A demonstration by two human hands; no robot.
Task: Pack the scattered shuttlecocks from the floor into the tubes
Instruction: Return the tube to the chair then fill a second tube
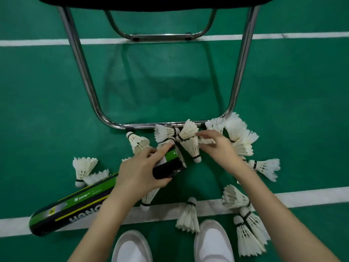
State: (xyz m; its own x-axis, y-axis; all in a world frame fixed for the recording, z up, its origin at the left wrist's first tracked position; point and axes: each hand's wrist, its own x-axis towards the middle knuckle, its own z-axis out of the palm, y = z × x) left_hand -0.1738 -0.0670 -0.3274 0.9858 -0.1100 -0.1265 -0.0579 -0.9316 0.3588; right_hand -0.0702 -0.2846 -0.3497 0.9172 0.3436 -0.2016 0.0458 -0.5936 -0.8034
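My left hand (140, 170) grips a green and black shuttlecock tube (170, 163) near its open end, which points up and right. A second tube (73, 203) of the same kind lies on the floor at the lower left. My right hand (217, 146) pinches the feathers of a white shuttlecock (205, 140) just right of the held tube's mouth. Several white shuttlecocks lie scattered on the green floor: a cluster (179, 133) by the chair's foot bar, a pile (238, 133) at the right, one (83, 167) at the left and others (245, 231) at the lower right.
A metal-framed chair (83, 72) stands straight ahead, its foot bar (143, 125) on the floor just beyond the shuttlecocks. White court lines (311, 195) cross the green floor. My two white shoes (213, 241) are at the bottom edge.
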